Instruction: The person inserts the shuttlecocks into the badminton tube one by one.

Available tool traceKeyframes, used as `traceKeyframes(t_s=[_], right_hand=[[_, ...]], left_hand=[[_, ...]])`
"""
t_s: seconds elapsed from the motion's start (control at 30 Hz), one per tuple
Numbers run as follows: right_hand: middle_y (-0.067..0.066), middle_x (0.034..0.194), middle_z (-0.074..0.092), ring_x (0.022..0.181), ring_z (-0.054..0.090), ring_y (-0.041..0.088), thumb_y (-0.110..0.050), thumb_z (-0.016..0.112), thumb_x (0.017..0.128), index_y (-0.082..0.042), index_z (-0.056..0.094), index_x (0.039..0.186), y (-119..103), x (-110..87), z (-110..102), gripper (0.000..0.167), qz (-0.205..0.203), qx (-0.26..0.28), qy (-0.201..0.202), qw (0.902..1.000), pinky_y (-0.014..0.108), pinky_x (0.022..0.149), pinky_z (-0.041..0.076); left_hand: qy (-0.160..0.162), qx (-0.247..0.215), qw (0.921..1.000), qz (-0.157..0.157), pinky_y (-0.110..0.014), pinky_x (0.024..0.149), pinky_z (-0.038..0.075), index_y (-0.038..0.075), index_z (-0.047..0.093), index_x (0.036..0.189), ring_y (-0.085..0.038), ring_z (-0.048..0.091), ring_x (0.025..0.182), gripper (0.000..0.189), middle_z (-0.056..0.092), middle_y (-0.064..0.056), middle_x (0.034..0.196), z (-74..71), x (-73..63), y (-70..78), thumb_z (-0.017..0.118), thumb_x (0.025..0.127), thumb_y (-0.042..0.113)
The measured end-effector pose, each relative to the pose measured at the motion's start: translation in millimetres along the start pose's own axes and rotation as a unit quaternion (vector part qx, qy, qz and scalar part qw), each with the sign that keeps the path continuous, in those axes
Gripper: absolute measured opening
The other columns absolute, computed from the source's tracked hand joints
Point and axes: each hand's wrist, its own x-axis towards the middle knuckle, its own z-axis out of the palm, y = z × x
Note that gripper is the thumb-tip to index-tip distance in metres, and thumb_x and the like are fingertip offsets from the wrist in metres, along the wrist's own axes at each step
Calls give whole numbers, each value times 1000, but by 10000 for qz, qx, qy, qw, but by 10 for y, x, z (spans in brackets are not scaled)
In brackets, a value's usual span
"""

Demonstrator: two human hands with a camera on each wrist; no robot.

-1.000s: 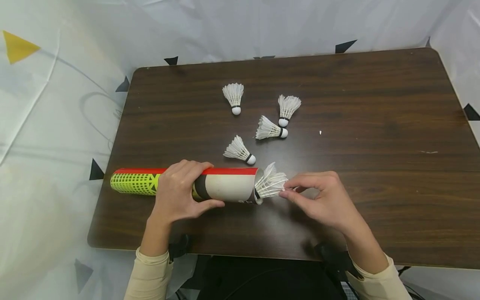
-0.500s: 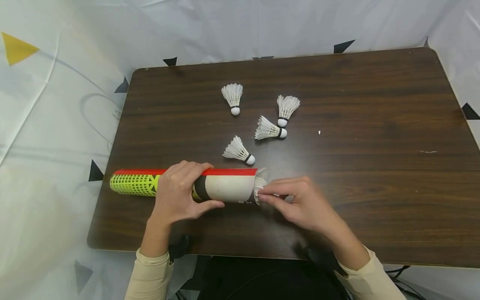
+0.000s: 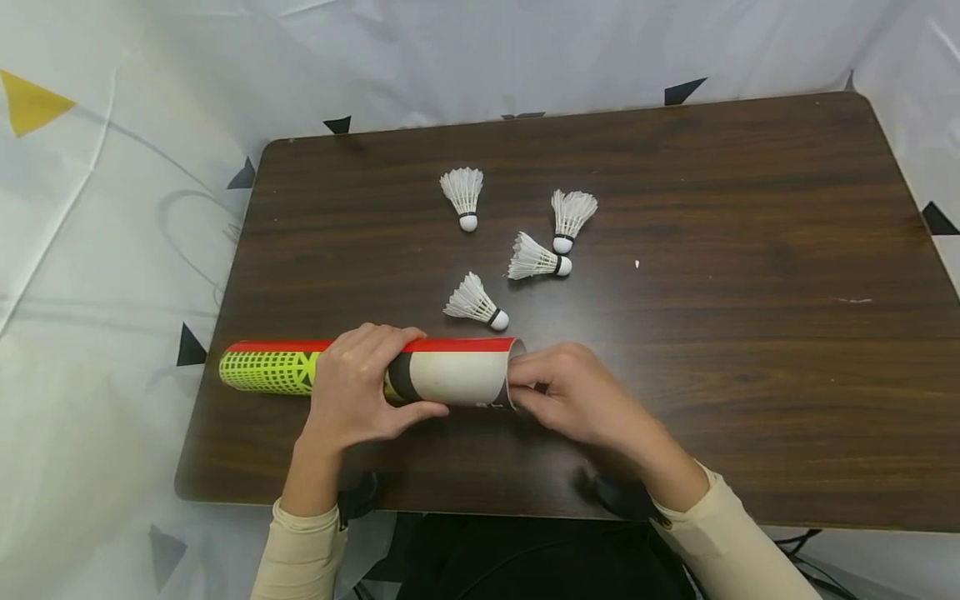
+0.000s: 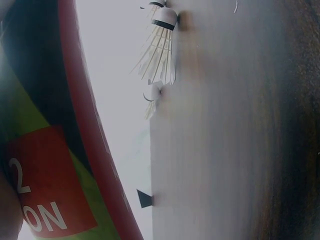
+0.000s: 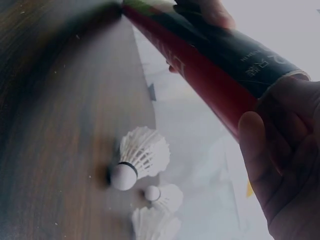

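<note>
A shuttlecock tube (image 3: pixel 459 379) lies lengthwise near the table's front edge, lime-patterned at its left end, with a red stripe and a pale section towards its open right end. My left hand (image 3: pixel 365 379) grips it from above around the middle. At the open mouth, my right hand (image 3: pixel 576 393) has its front fingers inside the tube, hiding the shuttlecock there; I cannot tell whether they still pinch it. In the right wrist view, one finger (image 5: pixel 251 142) stays outside, alongside the tube's rim. The nearest loose shuttlecock (image 3: pixel 476 302) lies just beyond the tube.
Farther back on the brown table (image 3: pixel 720 333) lie a shuttlecock (image 3: pixel 462 198) standing apart and two close together, one shuttlecock (image 3: pixel 573 219) behind another shuttlecock (image 3: pixel 538 257). A tiny white scrap (image 3: pixel 637 264) sits to their right. White sheeting (image 3: pixel 450 58) surrounds the table.
My right hand has moved left, pushing the shuttlecock from the tube's mouth to inside, out of sight. The left hand keeps its grip and the tube stays in place.
</note>
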Motion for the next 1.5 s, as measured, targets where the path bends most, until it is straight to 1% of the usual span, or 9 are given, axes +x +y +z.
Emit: traceKeyframes(t_s=[0.17,0.4,0.53,0.7,0.9,1.1,1.27,1.4,1.5], right_hand=[[-12,61,46,56,35,5,6,66,74,-17,57,62,16,54,25,27,92,-205,-14,9997,23,53,35],[-11,57,53,53,34,6,5,67,67,-16,72,69,43,128,39,22,156,-467,-24,9988,27,49,37],[-10,55,51,52,32,8,5,65,64,-16,71,65,47,177,46,23,251,-681,-22,9974,28,47,35],[-11,53,49,51,31,7,5,65,63,-16,70,63,44,196,43,22,315,-738,-45,9968,27,47,34],[-11,54,48,52,32,6,5,67,65,-14,69,63,34,189,16,20,377,-594,-205,9973,26,47,34],[-12,56,49,53,36,5,4,71,67,-14,69,67,44,157,-6,18,399,-312,-306,9982,27,50,37],[-13,62,60,54,48,2,1,74,73,-14,73,73,49,134,-45,15,615,256,-435,9968,24,52,45],[-11,73,67,61,60,6,-3,75,81,-13,76,83,54,119,-155,11,899,973,-824,9878,26,58,52],[-10,82,71,67,62,9,-8,77,85,-13,78,92,70,119,-300,9,1061,1432,-1068,9782,29,61,53]], left_hand=[[10,16,10000,1,-39,76,51,15,68,115,-20,62,86,79,70,-2,100,6,4,-5,70,64,75],[18,16,10000,21,-39,75,51,15,68,114,-19,62,85,79,70,-2,98,10,1,-5,70,64,75],[28,26,10000,-6,-39,76,51,15,68,114,-19,62,85,79,70,-2,98,10,-1,-5,70,64,75],[47,20,10000,-5,-40,76,51,15,68,114,-20,62,85,79,70,-2,98,15,-3,-13,70,64,76],[90,-34,10000,8,-40,74,51,15,68,114,-19,62,84,78,70,-2,98,22,-1,-18,70,64,75],[18,-29,10000,7,-39,75,51,15,68,114,-19,62,85,78,70,-1,99,24,-10,-15,70,64,75],[-24,-14,10000,-22,-39,76,51,15,68,115,-19,62,86,78,70,-1,100,18,-17,-13,70,64,75],[-21,-20,10000,-24,-39,76,51,15,68,115,-19,61,86,79,70,-1,100,17,-19,-13,70,64,75],[-24,-28,10000,-22,-39,76,51,15,68,115,-19,61,87,79,70,-1,100,14,-19,-12,70,64,75]])
